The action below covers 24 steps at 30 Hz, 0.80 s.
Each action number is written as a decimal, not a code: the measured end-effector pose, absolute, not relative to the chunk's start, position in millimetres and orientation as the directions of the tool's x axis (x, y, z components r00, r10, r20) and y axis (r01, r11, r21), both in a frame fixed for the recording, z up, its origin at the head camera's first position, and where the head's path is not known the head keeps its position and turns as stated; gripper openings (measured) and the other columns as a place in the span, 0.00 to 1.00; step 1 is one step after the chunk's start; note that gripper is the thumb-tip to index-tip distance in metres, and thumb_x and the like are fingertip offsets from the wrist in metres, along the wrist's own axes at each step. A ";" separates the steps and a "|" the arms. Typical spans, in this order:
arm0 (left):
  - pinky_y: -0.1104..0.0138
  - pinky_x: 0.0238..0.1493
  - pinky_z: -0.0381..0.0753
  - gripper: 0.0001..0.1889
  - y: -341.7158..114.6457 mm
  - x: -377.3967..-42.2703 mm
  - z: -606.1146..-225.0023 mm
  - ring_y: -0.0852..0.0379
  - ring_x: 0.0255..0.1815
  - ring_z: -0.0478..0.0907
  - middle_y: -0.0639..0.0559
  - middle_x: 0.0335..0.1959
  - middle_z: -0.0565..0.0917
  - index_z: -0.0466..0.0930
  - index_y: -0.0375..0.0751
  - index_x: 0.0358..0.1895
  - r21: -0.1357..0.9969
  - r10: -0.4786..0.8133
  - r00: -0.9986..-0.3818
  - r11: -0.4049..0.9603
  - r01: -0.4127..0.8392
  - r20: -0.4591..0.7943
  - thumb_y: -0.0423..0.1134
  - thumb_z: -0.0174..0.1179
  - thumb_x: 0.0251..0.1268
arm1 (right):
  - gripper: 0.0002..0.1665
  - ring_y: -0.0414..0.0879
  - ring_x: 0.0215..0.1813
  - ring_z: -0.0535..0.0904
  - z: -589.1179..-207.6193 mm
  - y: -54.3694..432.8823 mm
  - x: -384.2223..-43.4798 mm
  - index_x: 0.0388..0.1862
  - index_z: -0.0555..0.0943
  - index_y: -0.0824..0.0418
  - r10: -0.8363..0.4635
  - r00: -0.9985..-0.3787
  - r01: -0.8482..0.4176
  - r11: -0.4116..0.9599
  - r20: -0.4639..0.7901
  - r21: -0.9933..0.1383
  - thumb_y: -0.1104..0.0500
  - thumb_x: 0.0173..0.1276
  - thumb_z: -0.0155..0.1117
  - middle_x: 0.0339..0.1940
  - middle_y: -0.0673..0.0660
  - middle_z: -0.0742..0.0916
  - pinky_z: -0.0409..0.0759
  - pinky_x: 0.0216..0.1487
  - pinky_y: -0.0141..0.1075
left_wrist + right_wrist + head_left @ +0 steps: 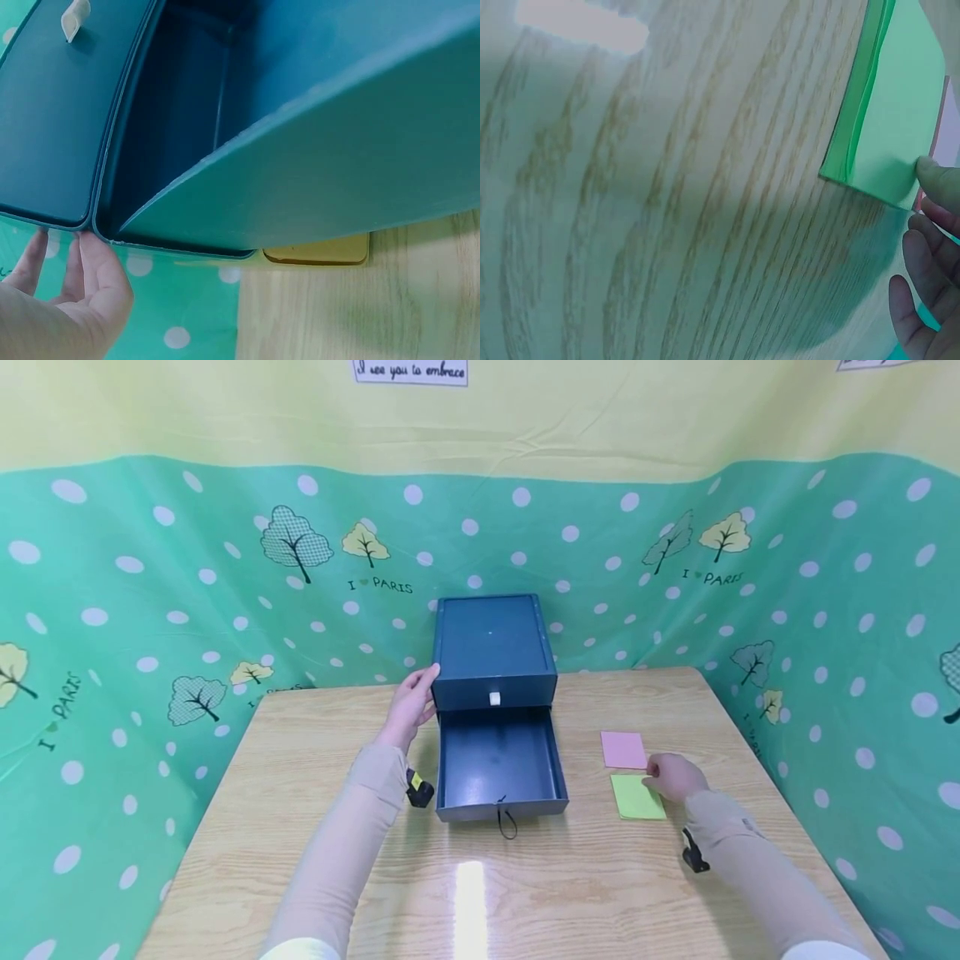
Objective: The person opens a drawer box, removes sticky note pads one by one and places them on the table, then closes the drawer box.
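Observation:
A dark blue two-drawer box (491, 639) stands at the table's back, its lower drawer (495, 764) pulled out with no contents visible. My left hand (411, 703) rests against the box's left side near the front edge. In the left wrist view, the fingertips (88, 244) touch the side by the seam between the drawers. On the right lies a green sticky note pad (636, 803), just in front of a pink sticky note pad (622, 749). My right hand (677, 777) pinches the green pad's far right corner, the thumb (937, 180) on top.
A black cord loop (507, 825) hangs from the lower drawer's front; a white pull (494, 698) is on the upper drawer. The wooden table (540, 893) is bounded by a green dotted curtain (360, 635) behind and at both sides.

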<state>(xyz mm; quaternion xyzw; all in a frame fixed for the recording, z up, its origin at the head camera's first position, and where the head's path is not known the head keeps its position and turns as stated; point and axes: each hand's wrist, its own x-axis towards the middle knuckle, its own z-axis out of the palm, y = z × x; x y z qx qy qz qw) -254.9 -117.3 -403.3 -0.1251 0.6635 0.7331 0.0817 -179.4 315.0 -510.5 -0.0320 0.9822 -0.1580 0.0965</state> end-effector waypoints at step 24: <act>0.57 0.62 0.69 0.28 -116.3 -255.7 -402.6 0.49 0.61 0.70 0.47 0.63 0.70 0.67 0.45 0.66 0.950 -0.061 -0.952 -0.107 -0.293 -0.300 0.55 0.54 0.67 | 0.18 0.47 0.39 0.80 -505.7 318.3 -188.1 0.43 0.78 0.77 -0.013 -0.979 0.137 0.699 -0.203 -0.702 0.61 0.70 0.52 0.37 0.66 0.85 0.78 0.41 0.38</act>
